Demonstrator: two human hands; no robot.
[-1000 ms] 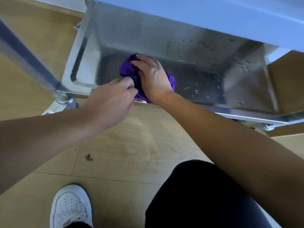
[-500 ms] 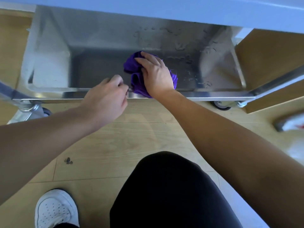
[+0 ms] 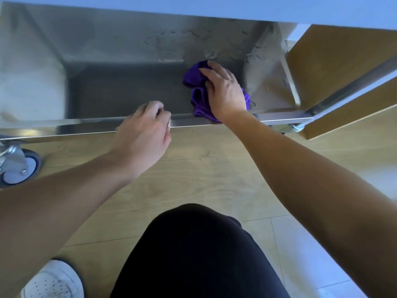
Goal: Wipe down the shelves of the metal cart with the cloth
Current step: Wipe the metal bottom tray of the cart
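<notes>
The metal cart's bottom shelf (image 3: 120, 87) is a shiny steel tray seen from above. A crumpled purple cloth (image 3: 198, 97) lies on its right part, close to the front rim. My right hand (image 3: 224, 91) lies flat on the cloth and presses it onto the shelf. My left hand (image 3: 144, 134) rests with curled fingers on the shelf's front rim (image 3: 64, 127), holding nothing else. Water streaks and droplets (image 3: 171, 39) mark the back of the shelf.
An upper shelf (image 3: 214, 7) overhangs at the top. A caster wheel (image 3: 17, 166) stands at the left on the wooden floor (image 3: 204, 179). A wooden panel (image 3: 343, 67) and a metal bar (image 3: 354, 87) stand at the right. My dark-clothed knee (image 3: 193, 254) and white shoe (image 3: 51, 280) are below.
My right hand has slid the cloth to the right along the shelf. My left hand has stayed on the front rim while the view shifted.
</notes>
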